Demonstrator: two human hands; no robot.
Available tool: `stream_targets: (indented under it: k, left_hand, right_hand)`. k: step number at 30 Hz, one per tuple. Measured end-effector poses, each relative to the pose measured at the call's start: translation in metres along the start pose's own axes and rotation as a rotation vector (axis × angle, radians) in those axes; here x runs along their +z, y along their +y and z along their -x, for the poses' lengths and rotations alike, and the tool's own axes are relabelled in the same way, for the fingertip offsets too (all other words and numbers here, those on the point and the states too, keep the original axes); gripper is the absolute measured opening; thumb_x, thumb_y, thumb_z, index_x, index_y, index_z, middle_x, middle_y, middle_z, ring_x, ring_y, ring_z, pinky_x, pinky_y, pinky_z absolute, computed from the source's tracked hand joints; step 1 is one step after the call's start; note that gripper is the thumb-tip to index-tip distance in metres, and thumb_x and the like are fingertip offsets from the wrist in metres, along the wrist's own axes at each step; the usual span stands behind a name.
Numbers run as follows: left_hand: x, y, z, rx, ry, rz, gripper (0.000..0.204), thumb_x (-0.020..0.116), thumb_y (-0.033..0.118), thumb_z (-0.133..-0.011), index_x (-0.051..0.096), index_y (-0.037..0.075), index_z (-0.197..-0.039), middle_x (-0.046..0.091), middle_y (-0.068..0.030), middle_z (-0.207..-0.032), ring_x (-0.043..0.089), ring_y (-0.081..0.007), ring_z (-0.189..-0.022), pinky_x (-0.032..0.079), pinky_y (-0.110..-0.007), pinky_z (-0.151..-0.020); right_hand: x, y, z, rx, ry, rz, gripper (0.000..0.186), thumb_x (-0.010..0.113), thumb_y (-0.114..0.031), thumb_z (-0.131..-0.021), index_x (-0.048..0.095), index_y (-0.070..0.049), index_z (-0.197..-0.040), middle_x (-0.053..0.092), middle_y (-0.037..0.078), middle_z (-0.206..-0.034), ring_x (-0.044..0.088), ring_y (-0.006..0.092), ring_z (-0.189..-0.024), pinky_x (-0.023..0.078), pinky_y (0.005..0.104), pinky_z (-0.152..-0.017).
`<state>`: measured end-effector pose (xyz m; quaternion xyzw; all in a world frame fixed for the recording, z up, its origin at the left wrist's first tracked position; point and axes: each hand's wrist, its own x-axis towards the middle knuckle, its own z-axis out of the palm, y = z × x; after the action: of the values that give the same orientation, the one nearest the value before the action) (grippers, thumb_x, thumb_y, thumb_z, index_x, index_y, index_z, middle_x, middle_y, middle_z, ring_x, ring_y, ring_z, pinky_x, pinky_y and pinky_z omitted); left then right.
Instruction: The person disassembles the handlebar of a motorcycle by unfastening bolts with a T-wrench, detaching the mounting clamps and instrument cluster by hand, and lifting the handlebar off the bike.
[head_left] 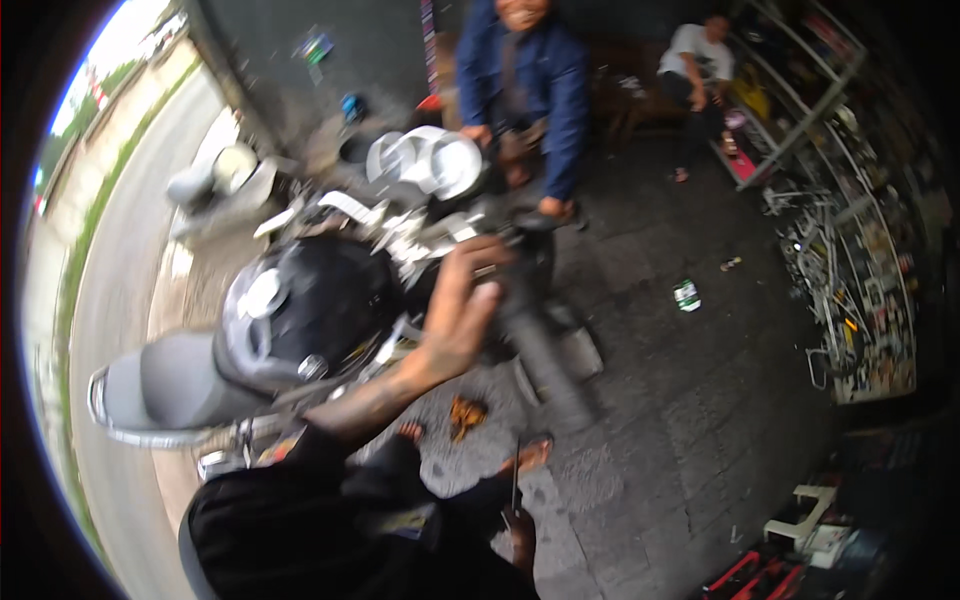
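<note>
My left hand (465,300) is closed on the motorcycle's black right handlebar (530,340) near its inner end, blurred. My right hand (518,530), low at the bottom centre beside my leg, is closed on a long thin metal tool (516,475), upright in the picture; its handle is mostly hidden. The motorcycle's black tank (300,310) and grey seat (170,385) lie to the left, with its gauges (435,160) at the front. An orange-brown rag or part (467,417) lies on the floor below the bike.
A co-worker in blue (550,90) faces me at the bike's front; another person (695,65) sits farther back. Shelving with parts (880,260) lines the right, a red tool case (750,580) lies bottom right, and a road (125,220) runs along the left. A green-white packet (687,296) lies on the floor.
</note>
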<state>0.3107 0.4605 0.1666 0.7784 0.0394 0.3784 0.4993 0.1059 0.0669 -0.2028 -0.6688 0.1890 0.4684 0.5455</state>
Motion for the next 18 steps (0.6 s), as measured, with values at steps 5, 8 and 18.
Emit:
stream_targets:
  k: [5, 8, 18]
  left_hand:
    - [-0.111, -0.054, 0.034, -0.125, 0.149, -0.042, 0.018, 0.048, 0.007, -0.093, 0.059, -0.002, -0.105, 0.058, -0.0144, -0.103, 0.057, -0.0293, -0.1, 0.043, -0.035, -0.091]
    - [-0.152, -0.092, 0.045, -0.365, 0.207, 0.106, 0.019, 0.049, 0.011, -0.094, 0.06, -0.002, -0.104, 0.061, -0.0159, -0.096, 0.06, -0.0305, -0.092, 0.046, -0.035, -0.085]
    - [-0.175, -0.146, 0.021, -0.636, -0.215, 0.33, 0.036, 0.045, 0.021, -0.1, 0.054, -0.004, -0.125, 0.069, -0.0092, -0.106, 0.067, -0.0153, -0.087, 0.052, -0.026, -0.073]
  right_hand:
    - [0.148, -0.083, 0.086, -0.61, 0.14, 0.162, 0.026, 0.056, -0.019, -0.095, 0.058, -0.002, -0.114, 0.056, 0.002, -0.073, 0.048, 0.007, -0.057, 0.038, 0.0231, -0.051]
    - [0.223, -0.145, 0.126, -0.546, 0.034, 0.055, 0.028, 0.052, -0.015, -0.095, 0.057, 0.001, -0.118, 0.059, 0.006, -0.082, 0.046, 0.0055, -0.06, 0.04, 0.0219, -0.054]
    - [0.36, -0.219, 0.103, -0.824, -0.059, -0.135, 0.031, 0.047, -0.016, -0.099, 0.052, -0.001, -0.126, 0.047, -0.003, -0.065, 0.043, 0.0037, -0.055, 0.034, 0.0208, -0.049]
